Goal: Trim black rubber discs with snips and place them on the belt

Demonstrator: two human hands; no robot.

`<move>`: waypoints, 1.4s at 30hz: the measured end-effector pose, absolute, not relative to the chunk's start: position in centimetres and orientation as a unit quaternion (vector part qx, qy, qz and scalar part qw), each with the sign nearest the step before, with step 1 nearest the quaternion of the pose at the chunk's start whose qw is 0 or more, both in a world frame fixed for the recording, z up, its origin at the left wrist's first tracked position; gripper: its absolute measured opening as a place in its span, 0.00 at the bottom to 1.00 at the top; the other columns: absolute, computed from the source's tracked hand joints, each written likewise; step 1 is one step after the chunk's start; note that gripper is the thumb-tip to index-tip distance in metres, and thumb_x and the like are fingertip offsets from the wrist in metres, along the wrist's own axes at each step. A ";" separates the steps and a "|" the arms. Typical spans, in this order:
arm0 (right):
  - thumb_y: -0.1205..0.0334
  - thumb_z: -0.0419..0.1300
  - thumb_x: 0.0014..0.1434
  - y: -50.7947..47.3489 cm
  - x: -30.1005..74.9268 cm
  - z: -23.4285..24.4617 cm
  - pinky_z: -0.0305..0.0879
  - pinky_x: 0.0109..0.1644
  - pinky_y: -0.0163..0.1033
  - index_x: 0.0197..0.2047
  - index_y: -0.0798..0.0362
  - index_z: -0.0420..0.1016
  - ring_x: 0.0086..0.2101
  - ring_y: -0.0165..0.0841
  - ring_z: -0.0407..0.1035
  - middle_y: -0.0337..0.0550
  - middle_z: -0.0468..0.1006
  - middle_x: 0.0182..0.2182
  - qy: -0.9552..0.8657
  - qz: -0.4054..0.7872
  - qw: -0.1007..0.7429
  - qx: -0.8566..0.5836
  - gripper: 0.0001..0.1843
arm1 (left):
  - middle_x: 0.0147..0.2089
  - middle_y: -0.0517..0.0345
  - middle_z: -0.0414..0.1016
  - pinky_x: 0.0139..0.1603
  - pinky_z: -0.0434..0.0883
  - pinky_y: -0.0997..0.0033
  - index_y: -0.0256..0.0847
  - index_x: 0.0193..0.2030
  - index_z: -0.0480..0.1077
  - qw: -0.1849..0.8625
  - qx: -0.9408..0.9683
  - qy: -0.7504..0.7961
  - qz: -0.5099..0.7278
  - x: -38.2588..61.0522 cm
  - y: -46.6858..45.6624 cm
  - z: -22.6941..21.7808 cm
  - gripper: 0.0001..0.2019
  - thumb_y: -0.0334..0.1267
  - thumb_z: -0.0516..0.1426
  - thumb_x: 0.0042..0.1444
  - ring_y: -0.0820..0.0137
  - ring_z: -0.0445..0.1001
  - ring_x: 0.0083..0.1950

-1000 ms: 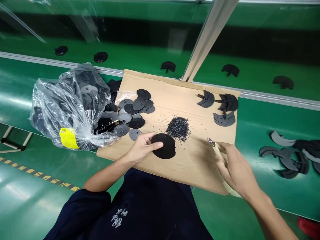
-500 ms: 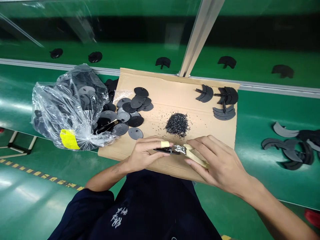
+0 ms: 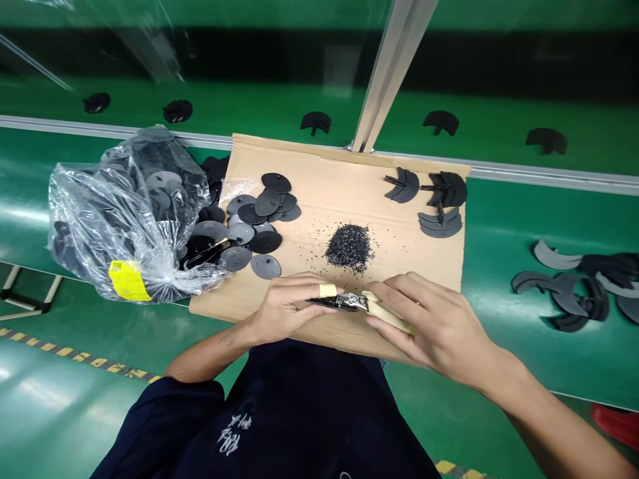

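Note:
My left hand (image 3: 287, 303) pinches a black plastic disc (image 3: 333, 305), seen nearly edge-on, between thumb and fingers. Yellow tape wraps one of its fingers. In my right hand (image 3: 434, 319) is a pair of cutting pliers (image 3: 384, 311) with pale yellow grips. The metal jaws meet the disc's upper side near its right end; exactly what lies between them is too small to tell. Beyond my hands, a heap of small black clippings (image 3: 349, 247) lies on the cardboard sheet (image 3: 319, 166).
Loose black discs (image 3: 265, 266) lie left of the heap, beside a clear plastic bag (image 3: 100, 219) full of discs. Stacked curved black pieces (image 3: 440, 223) sit on the cardboard's right, with more curved parts (image 3: 564, 293) on the green table. A metal post (image 3: 394, 73) rises behind.
The whole view has shifted slightly, so the scene appears a little further left. Both hands keep their hold, and the handles of the pliers look a little closer together.

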State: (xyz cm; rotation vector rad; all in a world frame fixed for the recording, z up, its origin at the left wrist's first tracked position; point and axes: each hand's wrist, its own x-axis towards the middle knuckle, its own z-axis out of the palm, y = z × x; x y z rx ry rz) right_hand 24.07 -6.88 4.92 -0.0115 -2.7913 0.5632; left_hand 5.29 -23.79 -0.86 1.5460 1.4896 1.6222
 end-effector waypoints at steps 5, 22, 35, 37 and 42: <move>0.59 0.54 0.75 -7.1 24.3 4.9 0.68 0.32 0.38 0.53 0.57 0.73 0.32 0.35 0.73 0.46 0.78 0.35 -0.977 0.163 0.140 -0.006 0.12 | 0.41 0.49 0.84 0.44 0.81 0.68 0.37 0.51 0.80 0.219 0.556 0.544 0.590 5.5 -23.9 -1.2 0.12 0.32 0.66 0.61 0.66 0.83 0.41; 0.55 0.59 0.70 -6.6 24.4 3.7 0.76 0.41 0.45 0.55 0.54 0.71 0.42 0.42 0.77 0.53 0.80 0.47 -0.943 0.288 0.089 -0.139 0.15 | 0.45 0.50 0.83 0.47 0.79 0.70 0.37 0.50 0.74 0.198 0.558 0.589 0.550 4.2 -23.1 -2.2 0.09 0.32 0.63 0.64 0.68 0.82 0.45; 0.67 0.54 0.70 -7.5 23.5 4.4 0.72 0.41 0.45 0.55 0.54 0.71 0.38 0.39 0.74 0.52 0.80 0.41 -0.954 0.242 0.175 -0.032 0.12 | 0.49 0.47 0.80 0.50 0.79 0.67 0.40 0.57 0.75 0.177 0.616 0.573 0.511 3.8 -22.9 -2.4 0.16 0.26 0.54 0.66 0.66 0.80 0.50; 0.66 0.55 0.70 -6.8 23.8 4.1 0.70 0.40 0.44 0.54 0.54 0.71 0.37 0.40 0.73 0.52 0.80 0.42 -0.958 0.221 0.169 -0.069 0.11 | 0.47 0.48 0.81 0.49 0.79 0.67 0.39 0.55 0.76 0.211 0.584 0.568 0.541 3.9 -23.2 -2.4 0.14 0.28 0.57 0.66 0.66 0.80 0.49; 0.64 0.53 0.72 -6.6 23.7 3.5 0.68 0.38 0.43 0.53 0.56 0.71 0.36 0.40 0.71 0.52 0.79 0.41 -0.971 0.171 0.158 -0.046 0.11 | 0.45 0.47 0.82 0.46 0.78 0.71 0.38 0.52 0.78 0.245 0.553 0.549 0.577 4.5 -23.4 -2.1 0.11 0.31 0.61 0.65 0.67 0.81 0.46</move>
